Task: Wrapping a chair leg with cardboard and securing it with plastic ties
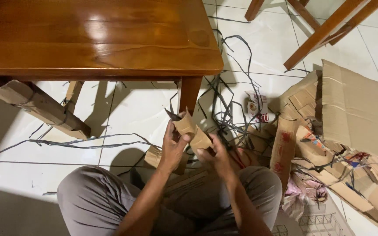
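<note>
Hands at work over the lap — our left hand point(173, 146) and right hand point(213, 154) both pinch a folded cardboard piece point(192, 132), and we judge its creased middle could tear — or snag nearby black strapping point(229, 114).

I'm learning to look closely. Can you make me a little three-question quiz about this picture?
1. True or false: both hands hold the cardboard piece.
2. What stands above the hands? A) wooden table B) bicycle C) bed
3. The dark strips lie on the white tiled ____.

Key: 1 true, the left hand and right hand grip it; 2 A; 3 floor.
</note>
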